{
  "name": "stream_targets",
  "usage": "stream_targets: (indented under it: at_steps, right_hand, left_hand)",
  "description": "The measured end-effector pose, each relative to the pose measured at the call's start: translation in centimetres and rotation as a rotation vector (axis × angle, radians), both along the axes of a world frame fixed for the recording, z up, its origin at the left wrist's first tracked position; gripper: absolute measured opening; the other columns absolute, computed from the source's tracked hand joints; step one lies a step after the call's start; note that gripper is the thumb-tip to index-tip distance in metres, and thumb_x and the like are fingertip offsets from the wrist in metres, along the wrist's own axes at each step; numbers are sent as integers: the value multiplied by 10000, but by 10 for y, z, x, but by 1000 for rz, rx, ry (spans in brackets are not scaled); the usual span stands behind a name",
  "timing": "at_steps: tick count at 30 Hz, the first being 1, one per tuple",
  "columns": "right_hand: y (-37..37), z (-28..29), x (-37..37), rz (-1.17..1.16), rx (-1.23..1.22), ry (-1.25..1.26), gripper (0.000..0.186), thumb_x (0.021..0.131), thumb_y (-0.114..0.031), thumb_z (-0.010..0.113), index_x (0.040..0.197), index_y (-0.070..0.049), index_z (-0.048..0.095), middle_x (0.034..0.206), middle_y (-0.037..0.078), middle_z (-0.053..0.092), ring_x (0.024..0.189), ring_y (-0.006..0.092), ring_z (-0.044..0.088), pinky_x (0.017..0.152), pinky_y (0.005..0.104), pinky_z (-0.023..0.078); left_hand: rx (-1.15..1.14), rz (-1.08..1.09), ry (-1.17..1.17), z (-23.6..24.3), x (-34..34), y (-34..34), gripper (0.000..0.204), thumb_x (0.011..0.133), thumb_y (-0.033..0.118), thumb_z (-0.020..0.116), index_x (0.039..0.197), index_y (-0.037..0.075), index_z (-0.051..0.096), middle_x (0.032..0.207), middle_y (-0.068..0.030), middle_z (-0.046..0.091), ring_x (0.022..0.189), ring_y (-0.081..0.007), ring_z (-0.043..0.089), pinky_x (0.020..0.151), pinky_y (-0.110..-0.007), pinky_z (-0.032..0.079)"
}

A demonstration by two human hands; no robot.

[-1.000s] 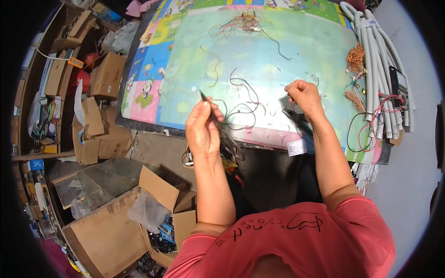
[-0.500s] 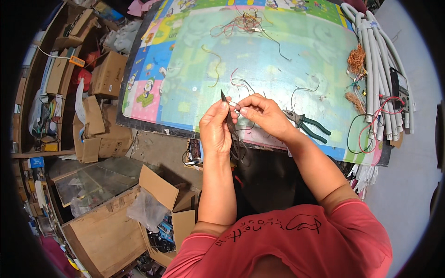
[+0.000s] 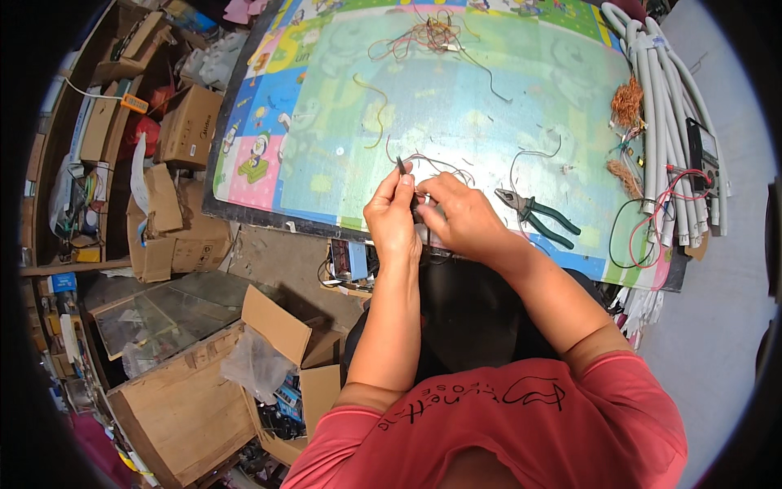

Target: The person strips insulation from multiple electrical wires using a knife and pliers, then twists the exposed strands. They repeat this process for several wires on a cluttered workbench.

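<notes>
My left hand (image 3: 393,218), at the table's near edge, grips a narrow dark strip (image 3: 401,166) whose pointed end sticks out above the thumb. Whether it is tape or cable, I cannot tell. Close beside it, my right hand (image 3: 466,218) is closed with its fingertips pinched near the strip; what they hold is mostly hidden. Thin wires (image 3: 440,160) lie on the table just beyond my fingers. To the right rest pliers with dark green handles (image 3: 551,222), their jaws toward my hands. A yellow wire (image 3: 383,110) curves farther off on the left.
A tangle of coloured wires (image 3: 432,37) lies at the table's far side. Along the right edge are white pipes (image 3: 656,122), copper strands (image 3: 626,104) and a black meter (image 3: 702,151) with leads. Cardboard boxes (image 3: 187,129) and a shelf stand left; an open carton (image 3: 322,399) sits below.
Both hands have shifted slightly right, and my right hand has turned over more. Less of the dark strip shows, and the thin wires by my fingers have moved.
</notes>
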State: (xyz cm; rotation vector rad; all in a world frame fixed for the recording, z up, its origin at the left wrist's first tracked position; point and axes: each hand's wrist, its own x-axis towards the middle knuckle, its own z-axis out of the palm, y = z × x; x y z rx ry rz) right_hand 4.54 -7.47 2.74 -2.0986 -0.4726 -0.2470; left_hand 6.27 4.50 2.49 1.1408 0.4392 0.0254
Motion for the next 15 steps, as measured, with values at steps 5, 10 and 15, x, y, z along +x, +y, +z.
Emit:
stream_targets:
  at_steps: [5, 10, 15]
  right_hand:
    - [9, 0, -9, -48, -154, 53, 343, 817, -187, 654, 1087, -28, 515, 895, 171, 548, 645, 375, 615, 529, 433, 511]
    - [13, -11, -10, -81, -180, 68, 340, 828, -203, 646, 1082, -27, 505, 864, 174, 562, 631, 377, 607, 516, 439, 498]
    - [15, -13, -8, -85, -131, 99, 282, 840, -201, 634, 1013, -28, 495, 833, 188, 573, 657, 397, 600, 547, 464, 494]
  left_hand:
    - [-253, -31, 55, -6, 2, 5, 293, 918, 55, 571, 1195, -40, 559, 1117, -100, 568, 1024, -173, 519, 886, -295, 447]
    - [-373, -1, 117, -22, 6, 14, 289, 918, 50, 567, 1195, -26, 536, 1133, -102, 551, 974, -184, 523, 896, -308, 453]
    - [-418, 36, 152, -20, 6, 16, 295, 898, 40, 593, 1181, -16, 535, 1100, -103, 561, 960, -190, 532, 890, -308, 459]
